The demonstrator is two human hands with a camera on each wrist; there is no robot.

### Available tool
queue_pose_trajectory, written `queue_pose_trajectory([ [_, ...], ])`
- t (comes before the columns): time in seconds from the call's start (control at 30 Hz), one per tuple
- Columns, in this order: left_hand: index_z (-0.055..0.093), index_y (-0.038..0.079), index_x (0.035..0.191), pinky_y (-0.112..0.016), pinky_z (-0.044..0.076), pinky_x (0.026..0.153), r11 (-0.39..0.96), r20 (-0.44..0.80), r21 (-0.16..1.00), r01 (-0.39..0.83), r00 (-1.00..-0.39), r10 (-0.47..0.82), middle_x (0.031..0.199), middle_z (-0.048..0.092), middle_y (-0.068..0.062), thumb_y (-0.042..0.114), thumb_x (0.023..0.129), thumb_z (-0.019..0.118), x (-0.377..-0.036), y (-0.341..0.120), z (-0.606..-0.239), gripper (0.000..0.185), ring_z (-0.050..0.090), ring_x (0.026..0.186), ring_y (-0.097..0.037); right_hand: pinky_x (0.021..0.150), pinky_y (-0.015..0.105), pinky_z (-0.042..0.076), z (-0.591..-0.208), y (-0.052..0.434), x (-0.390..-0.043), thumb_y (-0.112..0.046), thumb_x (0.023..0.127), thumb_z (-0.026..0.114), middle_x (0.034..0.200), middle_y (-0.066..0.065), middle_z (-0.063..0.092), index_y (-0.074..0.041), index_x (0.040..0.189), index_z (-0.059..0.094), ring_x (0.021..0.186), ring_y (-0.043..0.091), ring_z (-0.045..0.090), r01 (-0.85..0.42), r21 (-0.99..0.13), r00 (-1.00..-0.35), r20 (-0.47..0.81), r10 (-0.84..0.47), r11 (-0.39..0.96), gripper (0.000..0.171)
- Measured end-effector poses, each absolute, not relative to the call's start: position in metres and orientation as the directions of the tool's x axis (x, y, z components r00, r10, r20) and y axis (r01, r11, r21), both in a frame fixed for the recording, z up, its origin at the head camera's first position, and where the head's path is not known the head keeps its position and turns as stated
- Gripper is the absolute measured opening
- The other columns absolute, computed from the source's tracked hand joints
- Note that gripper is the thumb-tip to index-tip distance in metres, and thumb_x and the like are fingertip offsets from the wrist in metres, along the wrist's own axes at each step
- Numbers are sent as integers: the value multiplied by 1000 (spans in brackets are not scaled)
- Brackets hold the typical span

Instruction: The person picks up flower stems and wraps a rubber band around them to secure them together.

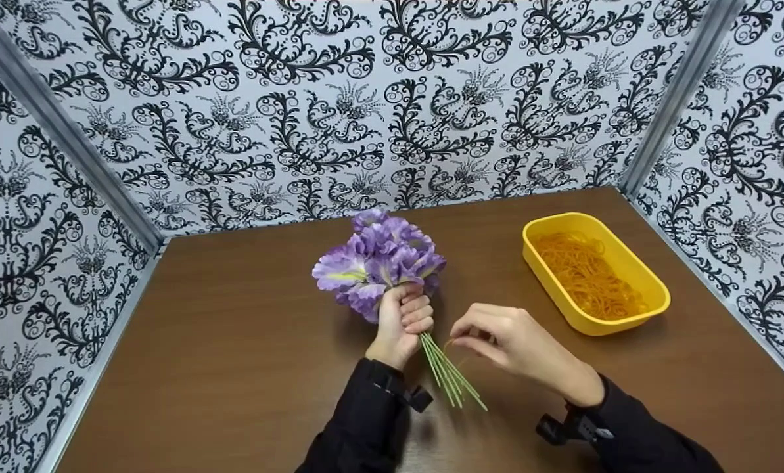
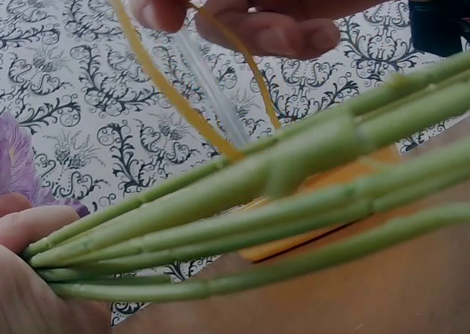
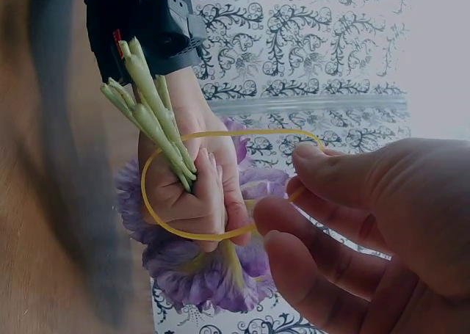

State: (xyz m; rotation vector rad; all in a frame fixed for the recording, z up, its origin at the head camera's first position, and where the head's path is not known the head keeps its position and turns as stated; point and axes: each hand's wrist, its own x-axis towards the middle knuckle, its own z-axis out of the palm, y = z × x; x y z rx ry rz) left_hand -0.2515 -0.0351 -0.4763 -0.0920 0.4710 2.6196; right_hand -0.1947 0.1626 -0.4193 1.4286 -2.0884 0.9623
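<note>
My left hand grips a bunch of purple artificial flowers by the green stems, which stick out below the fist toward me. In the left wrist view the stems run across the frame. My right hand pinches a yellow rubber band between thumb and fingers, holding it stretched into a loop just beside the stem ends. The band hangs above the stems in the left wrist view. In the head view the band is barely visible at the fingertips.
A yellow plastic tub filled with several orange rubber bands stands on the brown table at the right. Patterned black-and-white walls enclose the table on three sides.
</note>
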Motion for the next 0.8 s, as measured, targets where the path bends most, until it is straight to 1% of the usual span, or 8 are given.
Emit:
queue_pose_trajectory([
  [0.1,31,20,59,-12,15,33,-817,-146,325,-476,-879,454,44,29,12,10,95,38,-249,-32,-476,38,25,34,0,63,12,49,-419,164,-196,0,85,78,92,-5,67,-13,101,70,72,5,60,-920,-312,-392,695,-602,238,22],
  [0.37,32,20,59,-12,14,34,-790,-105,314,-527,-846,523,44,32,12,10,96,35,-242,-25,-470,38,26,34,0,68,15,52,-414,177,-208,3,82,80,93,-4,69,-11,101,71,77,7,63,-895,-317,-443,704,-555,313,25],
  [0.5,33,20,59,-12,14,34,-791,-89,299,-534,-841,534,44,33,11,10,96,34,-239,-25,-463,39,27,34,0,67,15,51,-412,190,-217,3,83,79,92,-5,69,-11,100,71,77,8,63,-871,-362,-490,698,-522,333,24],
  [0.57,33,20,59,-12,14,33,-795,-76,297,-529,-843,533,44,33,11,10,96,33,-238,-27,-460,39,27,34,0,63,14,50,-413,196,-222,5,83,79,90,-5,68,-11,100,71,74,8,62,-869,-380,-494,694,-524,316,24],
  [0.67,34,19,59,-12,15,33,-807,-61,275,-523,-847,528,44,34,10,11,97,34,-237,-31,-455,39,28,34,-1,59,15,49,-418,202,-231,9,81,78,88,-2,67,-9,100,70,70,10,60,-886,-388,-463,697,-548,255,27],
  [0.73,35,19,59,-12,16,33,-825,-41,247,-508,-856,515,44,34,10,10,96,36,-237,-34,-451,38,27,35,-1,58,17,50,-426,200,-238,12,80,78,88,1,67,-7,101,69,69,11,60,-913,-350,-405,715,-570,210,30],
  [0.8,35,18,59,-12,16,33,-845,-10,197,-498,-863,506,44,34,9,9,94,40,-237,-39,-448,37,25,36,-1,61,20,53,-437,196,-244,12,79,78,90,4,67,-5,103,69,72,14,62,-938,-297,-344,735,-585,178,31],
])
